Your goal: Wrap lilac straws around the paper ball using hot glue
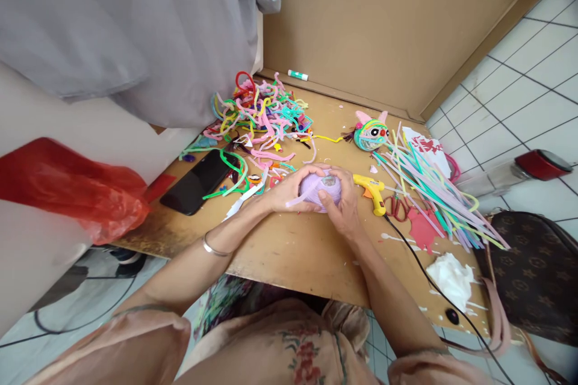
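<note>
Between my two hands, just above the near part of the table (289, 252), is a lilac ball wrapped in fuzzy strands (311, 189), with a clear round spot on its upper side. My left hand (291, 192) cups it from the left, fingers curled over the far side. My right hand (344, 201) wraps its right side, thumb pressed on the front. A loose lilac end sticks out toward my left wrist. To the right of my right hand lies a yellow glue gun (376, 192) with a black cord. Red-handled scissors (397, 207) rest beside it.
A tangled heap of coloured pipe cleaners (266, 111) lies at the back left, near a black phone (198, 183). A decorated animal-faced ball (371, 133) stands at the back. Straight pipe cleaners (442, 186), crumpled tissue (451, 280) and a brown bag (533, 271) lie right.
</note>
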`<state>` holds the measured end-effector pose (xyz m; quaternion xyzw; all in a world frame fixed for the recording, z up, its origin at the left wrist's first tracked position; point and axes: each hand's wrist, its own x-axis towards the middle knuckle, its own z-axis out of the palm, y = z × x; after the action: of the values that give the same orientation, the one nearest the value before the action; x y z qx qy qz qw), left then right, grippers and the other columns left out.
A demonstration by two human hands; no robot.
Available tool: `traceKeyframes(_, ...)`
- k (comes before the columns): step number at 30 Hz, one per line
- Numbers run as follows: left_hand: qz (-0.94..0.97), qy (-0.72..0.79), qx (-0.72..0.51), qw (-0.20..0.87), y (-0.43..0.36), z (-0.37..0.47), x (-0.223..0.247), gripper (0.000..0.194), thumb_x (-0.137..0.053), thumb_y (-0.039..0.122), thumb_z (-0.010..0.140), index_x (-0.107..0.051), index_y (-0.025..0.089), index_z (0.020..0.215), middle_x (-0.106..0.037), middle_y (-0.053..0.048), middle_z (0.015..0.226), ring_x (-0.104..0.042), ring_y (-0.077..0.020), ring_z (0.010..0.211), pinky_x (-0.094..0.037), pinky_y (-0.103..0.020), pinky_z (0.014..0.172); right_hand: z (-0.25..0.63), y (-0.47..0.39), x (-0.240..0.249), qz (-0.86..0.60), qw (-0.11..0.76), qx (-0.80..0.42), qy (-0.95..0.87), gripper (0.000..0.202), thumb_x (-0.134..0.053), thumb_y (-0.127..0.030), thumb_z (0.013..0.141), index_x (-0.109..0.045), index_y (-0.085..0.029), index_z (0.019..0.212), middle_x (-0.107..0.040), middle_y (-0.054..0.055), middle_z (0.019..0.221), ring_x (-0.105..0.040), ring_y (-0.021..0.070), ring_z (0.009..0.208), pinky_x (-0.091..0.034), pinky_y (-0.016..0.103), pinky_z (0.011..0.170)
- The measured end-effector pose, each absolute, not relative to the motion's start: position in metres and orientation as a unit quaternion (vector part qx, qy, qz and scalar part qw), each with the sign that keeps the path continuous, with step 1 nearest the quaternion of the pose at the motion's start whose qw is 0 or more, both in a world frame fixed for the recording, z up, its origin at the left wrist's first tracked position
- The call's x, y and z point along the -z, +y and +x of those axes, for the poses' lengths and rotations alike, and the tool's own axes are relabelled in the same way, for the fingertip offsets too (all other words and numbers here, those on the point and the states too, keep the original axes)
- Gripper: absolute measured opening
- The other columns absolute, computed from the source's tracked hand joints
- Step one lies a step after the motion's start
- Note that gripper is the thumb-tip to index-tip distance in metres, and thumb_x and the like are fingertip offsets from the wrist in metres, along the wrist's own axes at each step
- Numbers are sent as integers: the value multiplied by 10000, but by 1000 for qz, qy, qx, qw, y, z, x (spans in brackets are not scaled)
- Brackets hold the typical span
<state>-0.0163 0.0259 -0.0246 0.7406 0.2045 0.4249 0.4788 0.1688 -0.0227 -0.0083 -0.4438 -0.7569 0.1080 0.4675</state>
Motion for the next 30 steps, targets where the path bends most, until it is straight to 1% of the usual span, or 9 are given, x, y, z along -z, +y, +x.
traceKeyframes(5, 756, 204, -417, 461, 24, -16, 20, 702, -910, 316, 628, -541, 237, 1220, -493, -177, 1544, -505, -346, 1434, -377, -554, 1187, 170, -23, 2, -442, 442, -101, -774, 372, -498, -516, 984, -550, -241, 1228, -598, 126, 1243, -565, 288, 1221, -479, 519, 1046)
traceKeyframes(9, 763, 208, -414, 452, 22, -16, 18, 695, -905, 321, 634, -539, 237, 1219, -504, -181, 1531, -512, -345, 1428, -369, -570, 1192, 171, -25, 0, -446, 428, -102, -779, 377, -489, -524, 985, -558, -240, 1225, -597, 129, 1250, -570, 289, 1219, -482, 524, 1046)
traceKeyframes(15, 773, 199, -418, 433, 24, -17, 21, 698, -891, 317, 655, -553, 244, 1261, -522, -171, 1511, -519, -337, 1420, -378, -557, 1194, 171, -26, -1, -449, 417, -106, -783, 390, -479, -527, 995, -546, -247, 1258, -588, 128, 1268, -556, 287, 1232, -478, 524, 1055)
traceKeyframes(19, 782, 172, -431, 416, 27, -17, 23, 697, -885, 340, 675, -580, 264, 1297, -570, -146, 1470, -505, -333, 1433, -373, -549, 1203, 171, -26, -1, -445, 417, -102, -786, 393, -471, -522, 1003, -543, -247, 1275, -589, 127, 1263, -553, 286, 1227, -479, 521, 1053)
traceKeyframes(23, 797, 153, -436, 389, 29, -16, 22, 660, -869, 340, 704, -595, 275, 1301, -591, -136, 1443, -504, -324, 1432, -365, -551, 1207, 171, -26, 0, -443, 420, -104, -785, 391, -483, -503, 1002, -547, -237, 1281, -587, 130, 1272, -554, 287, 1235, -478, 520, 1054)
traceKeyframes(30, 773, 193, -435, 419, 26, -15, 24, 692, -882, 350, 659, -564, 242, 1264, -594, -139, 1404, -568, -320, 1342, -443, -509, 1134, 170, -26, 3, -444, 417, -96, -787, 427, -501, -488, 988, -524, -249, 1341, -569, 131, 1318, -542, 293, 1259, -472, 534, 1068)
